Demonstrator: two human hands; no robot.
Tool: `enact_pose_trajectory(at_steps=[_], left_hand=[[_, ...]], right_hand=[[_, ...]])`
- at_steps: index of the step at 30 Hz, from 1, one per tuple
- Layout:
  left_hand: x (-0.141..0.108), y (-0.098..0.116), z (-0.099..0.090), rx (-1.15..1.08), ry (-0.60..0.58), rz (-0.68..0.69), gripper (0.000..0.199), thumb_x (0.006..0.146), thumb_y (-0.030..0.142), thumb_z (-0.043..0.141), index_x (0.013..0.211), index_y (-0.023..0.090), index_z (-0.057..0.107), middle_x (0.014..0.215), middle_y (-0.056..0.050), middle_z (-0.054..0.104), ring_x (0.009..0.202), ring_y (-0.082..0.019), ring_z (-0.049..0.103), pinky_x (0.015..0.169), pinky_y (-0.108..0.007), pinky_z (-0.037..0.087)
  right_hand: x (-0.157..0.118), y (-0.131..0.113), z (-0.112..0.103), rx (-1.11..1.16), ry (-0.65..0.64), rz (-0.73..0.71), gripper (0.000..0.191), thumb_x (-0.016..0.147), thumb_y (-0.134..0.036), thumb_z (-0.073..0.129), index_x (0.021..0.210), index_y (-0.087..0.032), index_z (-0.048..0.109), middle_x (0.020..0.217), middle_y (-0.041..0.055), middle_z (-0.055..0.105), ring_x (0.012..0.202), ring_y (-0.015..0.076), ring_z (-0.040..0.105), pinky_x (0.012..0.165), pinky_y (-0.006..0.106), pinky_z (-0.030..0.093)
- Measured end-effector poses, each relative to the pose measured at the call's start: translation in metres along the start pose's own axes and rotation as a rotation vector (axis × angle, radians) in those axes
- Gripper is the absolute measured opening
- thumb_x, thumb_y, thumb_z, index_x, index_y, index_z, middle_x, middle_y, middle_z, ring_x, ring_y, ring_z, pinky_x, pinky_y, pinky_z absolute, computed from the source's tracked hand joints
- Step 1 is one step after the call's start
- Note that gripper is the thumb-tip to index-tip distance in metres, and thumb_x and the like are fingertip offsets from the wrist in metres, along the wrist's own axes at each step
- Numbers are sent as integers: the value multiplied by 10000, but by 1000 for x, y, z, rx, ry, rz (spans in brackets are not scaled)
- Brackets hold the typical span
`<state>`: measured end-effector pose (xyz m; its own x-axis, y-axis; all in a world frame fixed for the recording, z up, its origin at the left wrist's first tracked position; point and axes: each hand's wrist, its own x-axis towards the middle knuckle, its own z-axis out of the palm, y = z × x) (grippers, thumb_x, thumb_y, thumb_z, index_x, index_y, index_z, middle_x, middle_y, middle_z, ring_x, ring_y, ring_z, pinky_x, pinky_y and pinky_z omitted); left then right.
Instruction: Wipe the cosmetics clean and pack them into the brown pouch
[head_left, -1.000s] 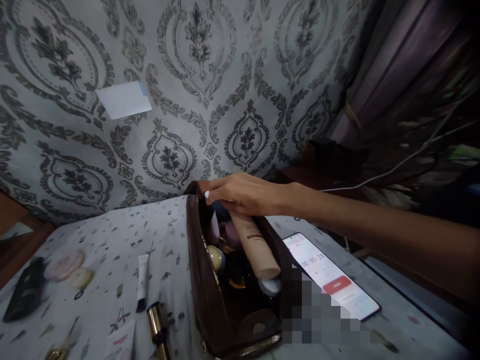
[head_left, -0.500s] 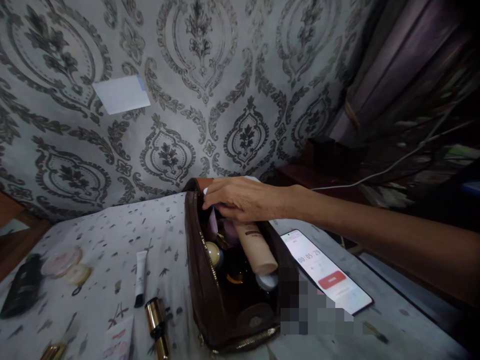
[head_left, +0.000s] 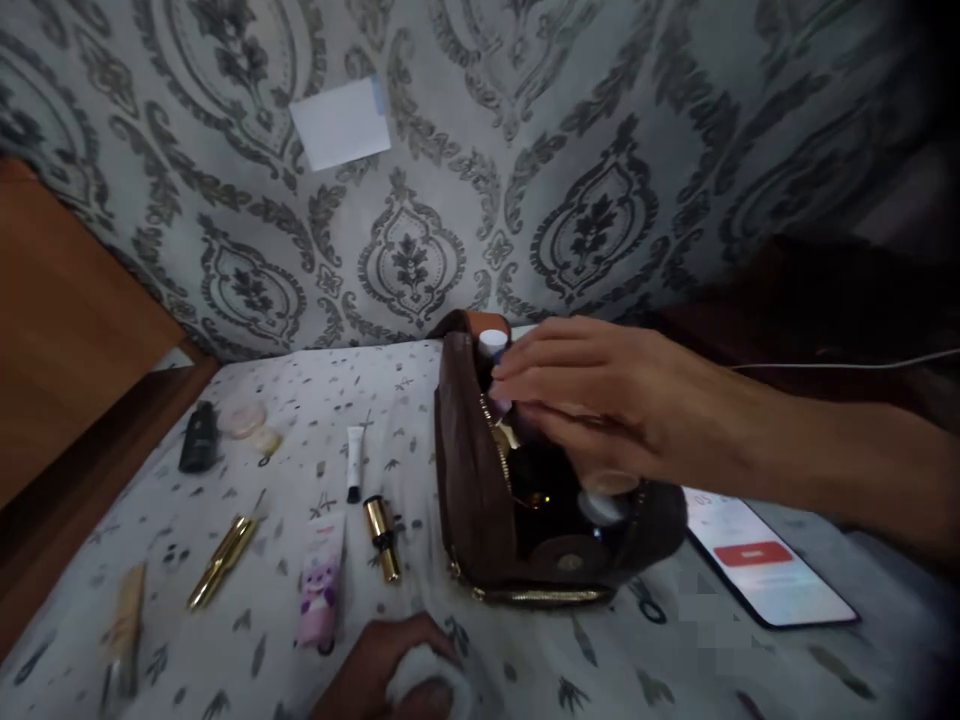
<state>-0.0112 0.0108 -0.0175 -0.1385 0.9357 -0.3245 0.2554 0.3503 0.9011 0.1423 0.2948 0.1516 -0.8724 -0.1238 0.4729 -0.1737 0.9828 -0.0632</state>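
A dark brown zippered cosmetics bag (head_left: 476, 480) stands open on the patterned bedsheet. My right hand (head_left: 600, 385) reaches over its far end, fingers slightly bent and apart from the thumb side, fingertips beside a white-capped bottle (head_left: 492, 343); nothing is plainly held. Beneath that hand, a beige tube (head_left: 611, 482) is mostly covered. A pale round lid (head_left: 604, 508) shows inside the bag. At the bottom edge, my left hand (head_left: 375, 665) is closed around a white, rounded thing (head_left: 427, 675), partly out of frame, whose kind I cannot make out.
Left of the bag lie a pink tube (head_left: 321, 590), a small white tube (head_left: 355, 463), a gold-and-black lipstick (head_left: 382, 540), a gold tube (head_left: 223, 562), a beige stick (head_left: 126, 630) and a dark green bottle (head_left: 199, 437). A lit phone (head_left: 780, 575) lies on the right.
The view has swung left and down, so the bag sits further right. My left hand with the white thing has come into view. The right hand stays over the bag and now covers more of the beige tube.
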Motion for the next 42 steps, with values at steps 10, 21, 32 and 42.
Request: enact_pose_trajectory(at_steps=[10,21,32,42], left_hand=[[-3,31,-6,-47,230,306,354,917,498,540,895,164,654,823,-37,669,808,-187,607,776,-269,468],[-31,45,-44,105,500,362,210,932,353,495,886,177,601,837,-21,642,842,-176,583,787,-269,455],[-58,0,-137,766,852,-3,260,974,335,378,1035,192,587,885,-50,683,825,-199,641,785,-287,462],[-11,-1,-256,844,1003,-496,651,895,510,460,1298,2,509,1234,-357,615,1147,-485,602,880,-579,478]], right_hand=[[-5,-104,41,227,140,-33,350,935,-167,508,1212,-312,665,1057,56,754,1020,224,695,819,346,612],[-21,-171,134,518,352,196,313,897,-109,545,1127,-251,704,1074,94,751,1000,213,708,837,340,613],[-10,-200,175,878,135,654,257,877,-341,542,940,-226,763,904,73,759,826,238,716,737,374,592],[-11,-218,192,937,309,755,253,831,-205,505,869,-213,755,859,58,759,811,215,703,727,323,542]])
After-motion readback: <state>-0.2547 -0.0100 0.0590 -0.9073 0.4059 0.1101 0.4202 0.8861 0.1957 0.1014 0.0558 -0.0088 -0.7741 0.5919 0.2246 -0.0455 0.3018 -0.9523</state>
